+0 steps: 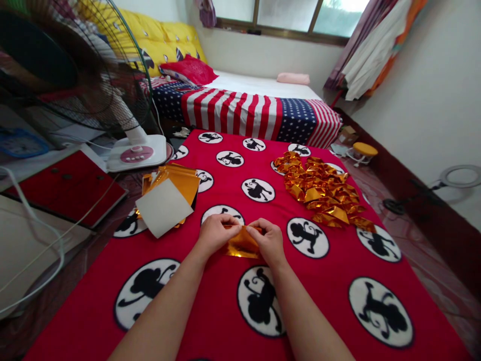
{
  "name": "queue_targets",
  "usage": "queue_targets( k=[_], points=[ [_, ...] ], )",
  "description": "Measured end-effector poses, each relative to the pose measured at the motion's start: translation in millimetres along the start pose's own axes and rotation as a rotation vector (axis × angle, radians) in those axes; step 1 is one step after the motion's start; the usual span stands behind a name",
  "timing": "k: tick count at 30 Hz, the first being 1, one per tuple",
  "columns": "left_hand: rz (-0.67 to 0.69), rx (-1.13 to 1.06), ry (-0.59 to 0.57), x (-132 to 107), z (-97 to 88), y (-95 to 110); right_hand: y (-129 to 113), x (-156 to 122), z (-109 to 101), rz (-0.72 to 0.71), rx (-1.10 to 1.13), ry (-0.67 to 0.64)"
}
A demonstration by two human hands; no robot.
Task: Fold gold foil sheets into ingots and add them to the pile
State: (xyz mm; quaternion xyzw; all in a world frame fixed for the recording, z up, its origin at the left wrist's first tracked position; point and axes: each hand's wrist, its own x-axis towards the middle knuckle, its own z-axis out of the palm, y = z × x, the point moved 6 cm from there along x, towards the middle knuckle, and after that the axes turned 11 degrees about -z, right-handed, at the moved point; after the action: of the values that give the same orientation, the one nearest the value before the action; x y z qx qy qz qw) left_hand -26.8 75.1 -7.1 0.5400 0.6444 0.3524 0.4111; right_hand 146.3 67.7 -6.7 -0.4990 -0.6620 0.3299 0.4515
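Left hand (217, 233), right hand (270, 242) pinching foil (242, 244)

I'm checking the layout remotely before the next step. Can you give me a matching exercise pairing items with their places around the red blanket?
Items:
1. Folded foil pile
2. White sheet
3. Gold foil piece
4. Fan base

Places:
A. On gold sheets, left of the hands
B. Between the left hand and right hand
C. Beyond the left edge of the red blanket
D. On the blanket, to the right of the hands and farther away

Pairs: 1-D, 2-A, 3-B, 4-C
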Motion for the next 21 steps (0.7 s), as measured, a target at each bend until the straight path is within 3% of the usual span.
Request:
queue_targets(
  k=[8, 15, 21],
  points=[
    [-0.112, -0.204, -0.031, 1.6, -7.8, 3.3, 1.7, 1.4, -7.8, 0.06, 0.286, 0.123],
    [-0.056, -0.21, -0.081, -1.0, -1.8, 2.1, -0.4, 1.0, -6.3, 0.016, 0.286, 0.125],
    [-0.122, -0.306, -0.048, -2.1, -0.2, -2.1, -2.8, -0.4, -4.7, -0.018, 0.259, 0.075]
  ],
)
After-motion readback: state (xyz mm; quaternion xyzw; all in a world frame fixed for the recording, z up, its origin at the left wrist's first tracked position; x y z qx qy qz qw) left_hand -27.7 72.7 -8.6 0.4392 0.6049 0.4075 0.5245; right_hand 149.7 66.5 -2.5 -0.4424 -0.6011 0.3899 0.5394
